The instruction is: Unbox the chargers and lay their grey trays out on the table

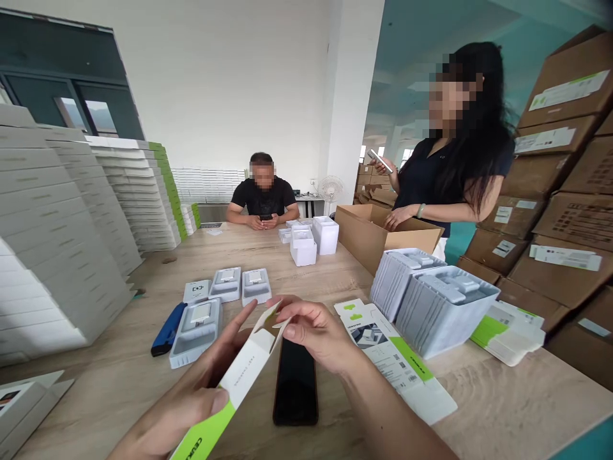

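Note:
A slim white and green cardboard box (246, 369) lies tilted across my left hand (198, 393), whose fingers and thumb grip its sides. My right hand (313, 329) pinches the flaps at the box's far end, which stands open. Beneath my hands a black phone (295, 390) rests on the table. Left of the box sits a pale moulded tray (182, 350) with a white square device in it. Two similar trays (225, 284) stand just behind, beside a small white box (195, 291). A blue-handled tool (168, 329) touches the nearest tray's left side.
Flattened printed cartons (407, 367) lie at right, beside tall stacks of nested trays (447, 313). White boxes (62, 223) are piled high at left. One person sits across the table; another stands at right with a hand in an open brown carton (361, 236). Brown cartons (569, 217) line the right.

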The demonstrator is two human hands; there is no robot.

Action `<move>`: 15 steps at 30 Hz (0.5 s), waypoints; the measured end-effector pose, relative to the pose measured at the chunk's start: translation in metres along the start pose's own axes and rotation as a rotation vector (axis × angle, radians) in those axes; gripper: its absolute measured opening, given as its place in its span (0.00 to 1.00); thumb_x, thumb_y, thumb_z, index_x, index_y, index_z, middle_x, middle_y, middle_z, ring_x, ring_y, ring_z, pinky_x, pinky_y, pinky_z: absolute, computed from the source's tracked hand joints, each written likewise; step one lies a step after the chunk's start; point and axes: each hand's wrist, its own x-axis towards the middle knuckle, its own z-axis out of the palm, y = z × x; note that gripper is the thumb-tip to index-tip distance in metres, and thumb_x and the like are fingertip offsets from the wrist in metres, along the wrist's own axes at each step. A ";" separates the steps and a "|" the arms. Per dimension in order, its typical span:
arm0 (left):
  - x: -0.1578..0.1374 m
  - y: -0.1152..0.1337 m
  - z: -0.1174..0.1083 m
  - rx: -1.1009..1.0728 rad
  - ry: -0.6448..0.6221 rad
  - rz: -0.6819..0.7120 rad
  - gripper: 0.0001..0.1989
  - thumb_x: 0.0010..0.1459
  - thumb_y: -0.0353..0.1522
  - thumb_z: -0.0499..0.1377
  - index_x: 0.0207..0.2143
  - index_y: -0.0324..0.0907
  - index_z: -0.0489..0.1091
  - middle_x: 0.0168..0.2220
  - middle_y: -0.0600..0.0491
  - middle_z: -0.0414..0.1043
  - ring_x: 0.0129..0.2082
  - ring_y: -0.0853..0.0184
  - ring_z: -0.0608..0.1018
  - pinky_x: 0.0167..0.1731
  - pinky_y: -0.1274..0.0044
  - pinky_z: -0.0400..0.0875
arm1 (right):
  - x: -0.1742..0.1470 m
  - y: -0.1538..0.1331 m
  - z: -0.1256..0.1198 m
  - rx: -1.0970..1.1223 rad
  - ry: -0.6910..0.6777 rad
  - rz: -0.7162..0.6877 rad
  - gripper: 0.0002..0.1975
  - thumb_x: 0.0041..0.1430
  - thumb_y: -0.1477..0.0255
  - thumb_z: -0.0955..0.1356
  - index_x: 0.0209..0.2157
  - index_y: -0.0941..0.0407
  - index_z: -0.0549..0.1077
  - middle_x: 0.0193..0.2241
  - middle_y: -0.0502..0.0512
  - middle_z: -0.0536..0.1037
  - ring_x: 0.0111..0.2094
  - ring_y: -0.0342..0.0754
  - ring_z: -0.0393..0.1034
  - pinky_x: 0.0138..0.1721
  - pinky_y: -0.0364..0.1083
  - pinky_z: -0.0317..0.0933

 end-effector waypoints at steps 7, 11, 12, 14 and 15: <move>-0.006 0.008 -0.009 0.873 0.748 0.309 0.26 0.55 0.45 0.61 0.57 0.55 0.67 0.55 0.49 0.66 0.49 0.54 0.71 0.36 0.73 0.71 | -0.008 -0.019 0.006 -0.686 0.319 -0.366 0.08 0.61 0.73 0.69 0.40 0.48 0.80 0.45 0.54 0.70 0.41 0.45 0.69 0.36 0.43 0.65; -0.001 0.001 0.004 0.662 0.588 0.275 0.32 0.60 0.44 0.57 0.65 0.56 0.53 0.61 0.48 0.61 0.37 0.64 0.75 0.34 0.73 0.73 | -0.011 -0.015 0.021 -1.074 0.251 -0.647 0.15 0.61 0.82 0.66 0.42 0.50 0.79 0.43 0.56 0.69 0.45 0.48 0.66 0.42 0.47 0.64; 0.002 -0.003 0.008 0.559 0.526 0.233 0.31 0.61 0.44 0.56 0.65 0.56 0.53 0.63 0.49 0.59 0.40 0.63 0.76 0.38 0.72 0.75 | -0.011 -0.011 0.025 -1.103 0.218 -0.667 0.16 0.61 0.83 0.66 0.42 0.51 0.79 0.42 0.56 0.69 0.47 0.49 0.65 0.43 0.47 0.64; 0.007 -0.008 0.012 0.390 0.466 0.142 0.26 0.62 0.44 0.56 0.61 0.54 0.60 0.64 0.50 0.59 0.45 0.60 0.76 0.43 0.69 0.76 | -0.010 -0.003 0.029 -1.097 0.180 -0.648 0.16 0.61 0.83 0.65 0.43 0.51 0.78 0.43 0.56 0.69 0.46 0.48 0.66 0.43 0.47 0.65; 0.009 -0.010 0.012 0.326 0.466 0.116 0.22 0.62 0.44 0.56 0.58 0.52 0.65 0.63 0.51 0.61 0.47 0.58 0.76 0.45 0.68 0.76 | -0.010 0.000 0.030 -1.064 0.178 -0.614 0.15 0.61 0.82 0.65 0.42 0.50 0.78 0.43 0.56 0.70 0.46 0.48 0.66 0.43 0.46 0.65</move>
